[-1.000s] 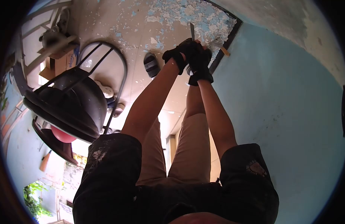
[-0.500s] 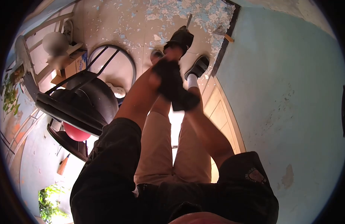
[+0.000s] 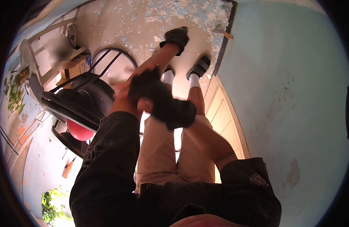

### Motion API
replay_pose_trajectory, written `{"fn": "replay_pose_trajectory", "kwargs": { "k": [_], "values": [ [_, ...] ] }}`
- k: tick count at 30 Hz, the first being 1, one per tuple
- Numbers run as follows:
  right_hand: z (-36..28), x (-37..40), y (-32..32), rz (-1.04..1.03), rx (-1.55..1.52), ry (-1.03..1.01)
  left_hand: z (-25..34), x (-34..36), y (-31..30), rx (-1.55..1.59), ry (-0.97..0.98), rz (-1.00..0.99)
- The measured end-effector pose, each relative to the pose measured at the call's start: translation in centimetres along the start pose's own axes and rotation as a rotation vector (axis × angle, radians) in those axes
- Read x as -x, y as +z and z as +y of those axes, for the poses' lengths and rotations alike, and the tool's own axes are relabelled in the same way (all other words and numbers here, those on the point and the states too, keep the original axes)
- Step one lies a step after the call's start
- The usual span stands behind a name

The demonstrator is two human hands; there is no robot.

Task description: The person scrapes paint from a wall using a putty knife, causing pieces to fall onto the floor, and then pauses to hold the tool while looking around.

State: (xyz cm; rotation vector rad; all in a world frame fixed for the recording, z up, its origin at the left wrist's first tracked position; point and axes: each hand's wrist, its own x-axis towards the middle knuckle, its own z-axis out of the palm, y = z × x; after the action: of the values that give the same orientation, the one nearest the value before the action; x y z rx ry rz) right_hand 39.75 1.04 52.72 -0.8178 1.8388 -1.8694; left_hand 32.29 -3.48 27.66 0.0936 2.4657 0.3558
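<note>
My left hand (image 3: 177, 39), in a black glove, reaches forward over the floor with its fingers closed. A thin, flat-bladed tool stuck out of it half a second ago; the blade is hard to make out at this moment. My right hand (image 3: 144, 92), in a black glove with bare fingertips, lies across my left forearm (image 3: 159, 62). Its fingers wrap over one side and the thumb shows on the other, slightly blurred.
Flakes of paint (image 3: 189, 13) litter the floor beside a peeling blue wall (image 3: 287, 87). On the left stand a black chair (image 3: 74, 104), a red rounded object (image 3: 79, 129), a cardboard box (image 3: 78, 67) and a wooden frame (image 3: 30, 64). A pale door (image 3: 225, 113) is at the right.
My right hand has slid from near the left wrist down along the forearm towards the elbow. The left hand has shifted slightly left, and its blade no longer shows clearly.
</note>
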Motion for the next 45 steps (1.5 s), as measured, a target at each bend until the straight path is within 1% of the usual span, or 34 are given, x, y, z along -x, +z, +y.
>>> {"fn": "replay_pose_trajectory", "kwargs": {
  "k": [1,4,5,6,7,8,9,10,11,12,14,15,16,17,18,20,23,24,25,29,31,32,34,36,37,39,40,45],
  "values": [
    [-1.6,0.2,0.5,-0.035,-0.057,-0.037,-0.4,0.2,0.2,-0.001,0.012,0.006],
    [0.4,1.4,1.5,0.088,0.038,-0.017,-2.2,0.5,2.4,-0.074,-0.107,-0.040],
    [2.9,2.5,1.4,0.079,0.199,-0.029,-2.0,0.2,2.9,0.006,-0.166,-0.039],
    [5.5,3.0,1.6,0.205,0.291,-0.011,-1.9,-0.1,3.2,0.085,-0.225,-0.034],
    [8.0,4.9,1.7,0.305,0.146,0.247,-2.7,0.0,4.7,0.151,-0.211,-0.019],
    [13.6,6.9,2.7,0.470,0.190,0.278,-3.7,0.0,6.7,0.283,-0.131,0.056],
    [13.3,6.6,1.3,0.583,0.269,0.296,-5.9,0.0,9.8,0.500,0.053,0.169],
    [13.0,6.2,-0.1,0.696,0.344,0.321,-6.5,-0.2,11.3,0.639,0.147,0.224],
    [11.7,5.8,-1.0,0.784,0.116,0.374,-6.9,-0.4,10.6,0.630,0.155,0.234],
    [9.6,5.2,-2.0,0.783,0.114,0.370,-7.3,-0.3,10.5,0.408,0.307,0.213],
    [3.5,3.9,-4.2,0.471,-0.112,0.524,-5.6,0.2,10.5,0.376,-0.200,0.045],
    [1.0,2.9,-4.8,0.415,-0.176,0.444,-4.9,0.3,10.9,0.341,-0.438,-0.052],
    [-1.2,2.3,-5.5,0.260,-0.389,0.416,-3.8,1.5,9.5,0.360,-0.428,-0.002],
    [-4.1,1.6,-5.9,0.164,-0.715,0.297,-3.2,2.7,9.4,0.382,-0.416,0.047],
    [-6.6,0.5,-6.5,0.063,-0.815,0.130,-2.7,3.1,9.3,0.387,-0.412,0.043],
    [-11.0,-1.4,-7.2,-0.147,-1.023,-0.162,-3.1,4.3,11.0,0.401,-0.376,0.062],
    [-14.9,-2.8,-6.4,-0.242,-1.159,-0.389,-3.4,5.1,12.9,0.423,-0.319,0.104],
    [-15.6,-2.8,-6.3,-0.241,-1.183,-0.437,-3.6,5.2,12.7,0.424,-0.326,0.100],
    [-16.1,-2.8,-6.2,-0.230,-1.198,-0.476,-3.6,5.5,12.6,0.427,-0.338,0.072],
    [-17.0,-1.4,-6.6,-0.146,-1.177,-0.559,-3.4,6.8,11.3,0.394,-0.453,-0.156],
    [-16.6,-0.4,-7.3,-0.058,-1.130,-0.576,-3.3,7.4,10.6,0.387,-0.502,-0.282],
    [-16.3,0.3,-7.7,0.002,-1.098,-0.588,-2.9,7.9,9.3,0.388,-0.536,-0.346],
    [-15.8,1.8,-8.5,0.194,-1.020,-0.629,-1.3,9.0,4.9,0.419,-0.621,-0.467],
    [-15.9,3.5,-8.9,0.510,-0.898,-0.677,-0.6,9.6,1.8,0.465,-0.689,-0.523],
    [-16.0,4.1,-8.9,0.667,-0.828,-0.688,-1.4,9.1,3.8,0.462,-0.699,-0.517],
    [-16.9,4.8,-8.5,0.866,-0.733,-0.711,-4.6,8.1,9.4,0.213,-0.416,-0.360],
    [-17.2,4.8,-8.5,0.846,-0.750,-0.721,-5.1,7.9,10.7,0.197,-0.388,-0.332],
    [-18.2,3.9,-7.5,0.628,-0.863,-0.670,-5.2,8.2,11.7,0.356,-0.454,-0.330]
  ]
}}
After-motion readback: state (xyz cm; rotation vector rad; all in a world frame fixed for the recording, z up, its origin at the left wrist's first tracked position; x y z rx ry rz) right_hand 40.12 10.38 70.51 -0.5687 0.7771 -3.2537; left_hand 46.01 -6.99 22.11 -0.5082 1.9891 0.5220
